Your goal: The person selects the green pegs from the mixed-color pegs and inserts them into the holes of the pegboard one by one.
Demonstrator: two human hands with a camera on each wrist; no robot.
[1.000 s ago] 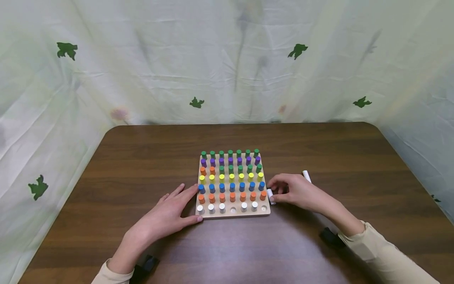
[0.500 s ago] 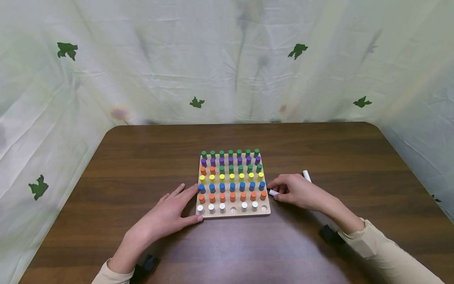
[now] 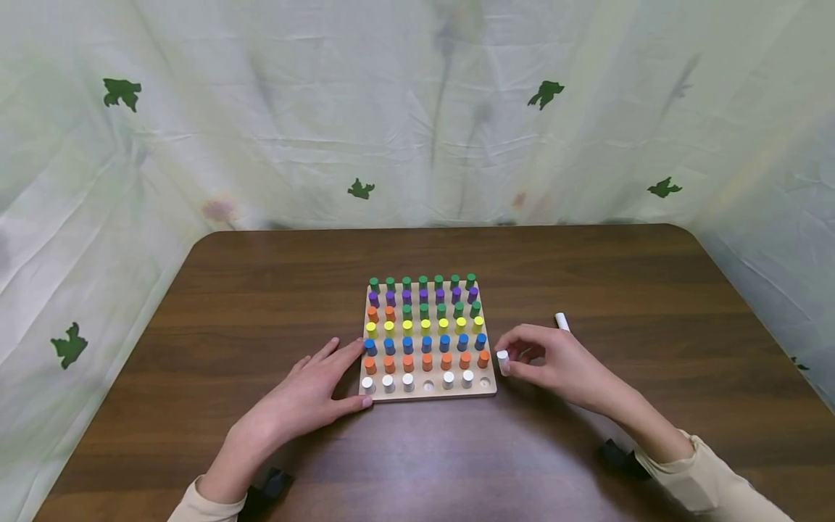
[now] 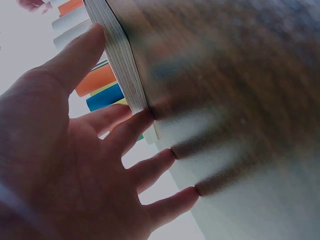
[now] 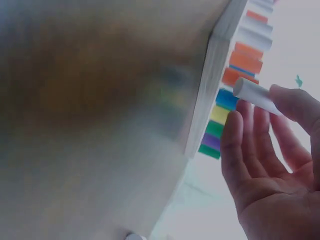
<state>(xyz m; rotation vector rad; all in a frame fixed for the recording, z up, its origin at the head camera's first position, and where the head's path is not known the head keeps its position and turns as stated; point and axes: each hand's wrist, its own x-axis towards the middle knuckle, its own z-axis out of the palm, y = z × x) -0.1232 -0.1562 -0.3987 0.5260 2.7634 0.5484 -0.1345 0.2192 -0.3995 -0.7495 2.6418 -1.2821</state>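
A wooden pegboard [image 3: 417,398] lies mid-table, with rows of coloured pegs standing in it. Its front row holds several white pegs [image 3: 388,384] and two bare holes, one near the middle and one at the right end. My left hand [image 3: 306,399] rests at the board's left side, thumb at the near corner; the left wrist view shows its fingers spread along the edge [image 4: 122,62]. Just off the right edge, my right hand [image 3: 564,366] pinches a white peg [image 5: 255,95] between thumb and fingers. In the head view that peg stands nearly upright, above the table.
Another white peg [image 3: 562,322] lies on the brown table [image 3: 261,290] behind my right hand. Pale cloth [image 3: 417,109] with green leaf-like shapes hangs around the back and sides of the table.
The white peg in my right hand has turned from lying flat beside the board to nearly upright. That hand has risen and shifted slightly right. My left hand has stayed put.
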